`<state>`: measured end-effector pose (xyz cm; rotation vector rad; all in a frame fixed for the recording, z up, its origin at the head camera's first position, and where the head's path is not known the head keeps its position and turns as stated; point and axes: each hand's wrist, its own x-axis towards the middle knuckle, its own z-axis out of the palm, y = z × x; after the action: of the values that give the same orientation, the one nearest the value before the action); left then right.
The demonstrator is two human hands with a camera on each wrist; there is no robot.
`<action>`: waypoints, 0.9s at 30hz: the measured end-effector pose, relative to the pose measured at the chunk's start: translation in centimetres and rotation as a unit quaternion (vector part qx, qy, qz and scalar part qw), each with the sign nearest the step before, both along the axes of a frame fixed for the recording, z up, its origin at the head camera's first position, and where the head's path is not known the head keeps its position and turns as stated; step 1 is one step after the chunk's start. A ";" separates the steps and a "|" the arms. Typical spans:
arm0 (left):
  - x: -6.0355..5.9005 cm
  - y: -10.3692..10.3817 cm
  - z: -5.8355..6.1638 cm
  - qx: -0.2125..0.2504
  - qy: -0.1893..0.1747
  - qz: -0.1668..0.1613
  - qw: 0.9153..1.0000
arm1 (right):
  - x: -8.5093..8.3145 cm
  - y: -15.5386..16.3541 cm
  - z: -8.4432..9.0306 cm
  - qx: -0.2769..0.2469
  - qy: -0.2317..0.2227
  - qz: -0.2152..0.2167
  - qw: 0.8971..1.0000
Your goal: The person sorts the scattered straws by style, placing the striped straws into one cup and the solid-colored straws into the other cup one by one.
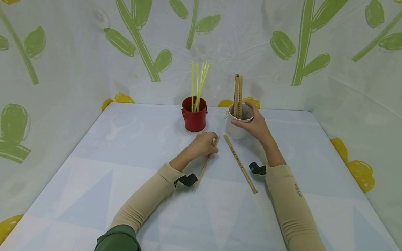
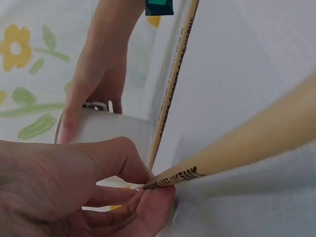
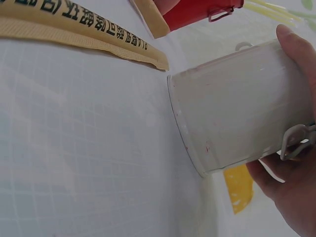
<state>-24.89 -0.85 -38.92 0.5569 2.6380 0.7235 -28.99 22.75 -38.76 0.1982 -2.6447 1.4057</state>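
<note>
My left hand (image 1: 202,143) pinches a slim paper-wrapped straw (image 2: 237,143) near its far end, thumb and fingertips meeting on the printed wrapper. The straw slants toward me, low over the table. My right hand (image 1: 255,123) grips a white pail (image 1: 236,130) around its rim, thumb at the front and fingers across the far side. Several paper-wrapped straws (image 1: 238,94) stand upright in that pail. Between my hands, a second wrapped straw (image 1: 240,164) lies on the table, its far end close to the white pail. In the right wrist view, dark print runs along this straw's wrapper (image 3: 98,29).
A red pail (image 1: 194,120) with several thin yellow-green sticks (image 1: 198,80) stands just beyond my left hand, left of the white pail. The table (image 1: 125,146) has a pale blue patterned cover. A leaf-patterned curtain (image 1: 238,42) hangs behind it and along both sides.
</note>
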 end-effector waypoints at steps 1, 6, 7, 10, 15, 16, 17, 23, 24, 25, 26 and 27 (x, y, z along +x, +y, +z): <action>0.0 0.0 0.0 0.000 0.002 -0.001 1.000 | 0.0 0.0 0.0 0.000 0.000 0.000 1.000; 0.0 -0.1 0.0 -0.006 0.007 -0.006 1.000 | 0.0 0.0 -0.1 0.001 -0.001 -0.001 1.000; 0.0 -0.1 0.0 -0.007 0.006 -0.007 1.000 | 0.0 0.0 -0.1 0.001 -0.001 -0.001 1.000; 0.0 -0.1 0.2 -0.005 0.006 -0.008 1.000 | 0.0 0.0 -0.1 0.001 0.000 -0.001 1.000; 0.0 -0.3 0.4 0.002 0.004 -0.006 1.000 | 0.0 0.0 -0.1 0.000 0.001 0.001 1.000; 0.0 -0.4 0.5 0.003 0.005 -0.005 1.000 | 0.0 0.0 -0.1 -0.001 0.001 0.001 1.000; 0.0 -0.4 0.5 0.005 0.006 -0.004 1.000 | -0.1 0.0 -0.2 -0.001 0.001 0.001 1.000; -0.2 -0.7 0.6 0.012 0.013 0.006 1.000 | -0.1 0.0 -0.2 -0.001 0.003 -0.001 1.000; -0.3 -0.7 0.6 0.011 0.015 0.007 1.000 | -0.1 0.0 -0.2 -0.001 0.003 -0.001 1.000; -0.3 -0.8 0.7 0.010 0.017 0.008 1.000 | -0.1 0.0 -0.2 -0.001 0.003 0.000 1.000; -0.3 -0.8 0.7 0.010 0.020 0.010 1.000 | -0.1 0.0 -0.2 -0.001 0.003 0.000 1.000; -0.3 -0.8 0.8 0.011 0.021 0.011 1.000 | -0.1 0.0 -0.2 -0.001 0.003 0.001 1.000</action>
<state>-25.21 -1.68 -38.15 0.5549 2.6822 0.7567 -29.07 22.77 -38.93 0.2036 -2.6376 1.4064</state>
